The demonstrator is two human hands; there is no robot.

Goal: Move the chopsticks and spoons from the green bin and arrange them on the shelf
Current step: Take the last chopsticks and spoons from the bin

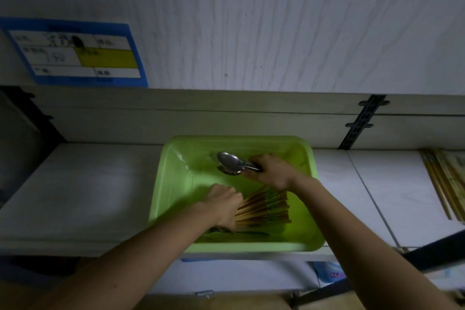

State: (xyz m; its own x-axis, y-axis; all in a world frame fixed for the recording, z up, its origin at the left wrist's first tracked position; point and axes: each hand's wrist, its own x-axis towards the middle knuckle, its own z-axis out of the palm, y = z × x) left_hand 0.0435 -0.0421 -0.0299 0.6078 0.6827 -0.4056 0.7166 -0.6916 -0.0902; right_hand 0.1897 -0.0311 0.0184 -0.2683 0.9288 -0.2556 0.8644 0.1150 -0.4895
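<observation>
The green bin point(251, 246) sits at lower centre of the frame on the white shelf point(88, 184), its near edge overhanging the shelf front.

Left hand point(224, 206): fingers curled round one end of a bundle of chopsticks point(264, 209). The bundle fans out to the right across the bin floor, lower centre.

Right hand point(274, 171): fingers closed round the handles of stacked metal spoons point(234, 163). The bowls point left, in the far half of the bin (at least two bowls are visible).

A dark utensil point(246, 233) lies along the near wall of the bin; its type cannot be told.

Shelved chopsticks point(442, 184) lie on the same shelf at the right edge of the frame, well apart from the bin.

A blue-bordered label point(75, 53) is fixed at upper left.
</observation>
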